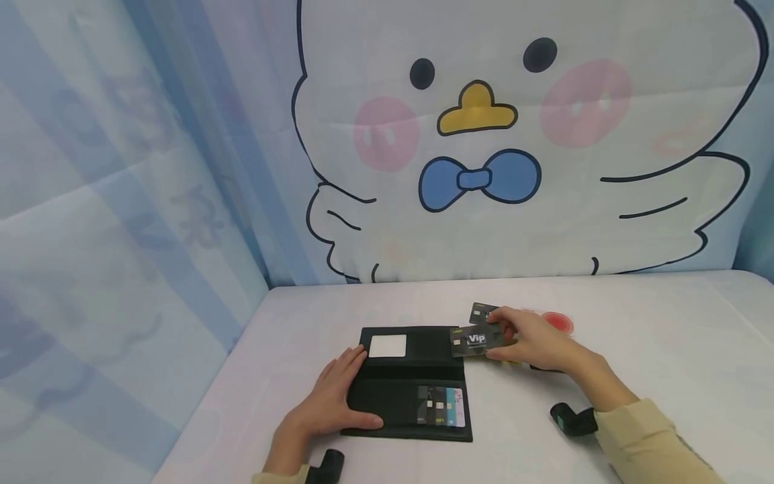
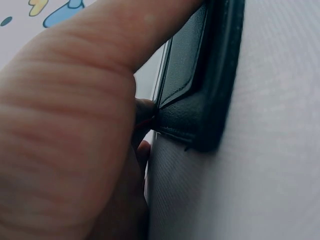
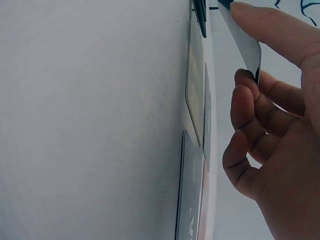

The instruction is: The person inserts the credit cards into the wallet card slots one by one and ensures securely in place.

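Wallet: a black wallet (image 1: 393,403) lies unfolded on the pale surface (image 1: 665,376), at the lower centre of the head frame. Its upper panel bears a white rectangle (image 1: 388,346) at upper left. Its lower panel carries a row of overlapping cards (image 1: 440,406) at right: dark ones, a blue one and a pinkish one.

Left hand: the left hand (image 1: 331,398) rests on the wallet's left side with fingers extended and thumb spread apart. The fingertips reach the upper panel's left edge; the thumb lies across the lower panel. It grips nothing that can be seen. The left wrist view shows a wallet edge close up, beside the hand.

Right hand: the right hand (image 1: 535,343), right of centre, pinches a dark Vip card (image 1: 468,341) by its right end between thumb and fingers; the remaining fingers are bent. The card's left end overlaps the wallet's upper right edge in the head view; whether the two touch cannot be determined.

Nearby: a second dark card (image 1: 482,312) shows just above the Vip card, partly covered by the hand. A red round patch (image 1: 557,323) is visible beyond the knuckles. In the right wrist view, a yellowish card (image 3: 195,80) and a grey card (image 3: 190,195) lie on the surface, seen nearly edge-on.

Background: a backdrop (image 1: 471,249) with a printed cartoon figure fills the top of the head frame.
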A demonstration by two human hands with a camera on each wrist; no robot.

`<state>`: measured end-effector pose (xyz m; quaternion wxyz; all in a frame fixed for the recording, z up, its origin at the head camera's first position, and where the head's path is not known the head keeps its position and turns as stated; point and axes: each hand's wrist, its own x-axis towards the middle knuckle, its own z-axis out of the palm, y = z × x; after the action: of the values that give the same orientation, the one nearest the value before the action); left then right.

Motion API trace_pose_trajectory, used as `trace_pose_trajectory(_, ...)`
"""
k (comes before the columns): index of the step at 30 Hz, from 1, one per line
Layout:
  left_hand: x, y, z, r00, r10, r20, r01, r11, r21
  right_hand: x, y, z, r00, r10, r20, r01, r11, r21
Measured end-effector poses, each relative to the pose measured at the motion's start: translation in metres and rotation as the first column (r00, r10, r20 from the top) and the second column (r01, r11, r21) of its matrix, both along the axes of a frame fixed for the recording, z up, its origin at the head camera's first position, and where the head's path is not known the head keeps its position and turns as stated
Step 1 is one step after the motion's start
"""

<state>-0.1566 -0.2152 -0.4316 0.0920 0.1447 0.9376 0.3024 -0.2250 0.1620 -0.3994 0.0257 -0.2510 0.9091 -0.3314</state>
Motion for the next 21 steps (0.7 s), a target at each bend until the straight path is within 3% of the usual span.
trace_pose_trajectory(21,0.002,-0.001,0.003,1.000,-0.018,-0.005,0.019,1.000,0.015,-0.007,-0.014,-0.004,0.999,-0.008,0.046,0.006,1.000,0.030)
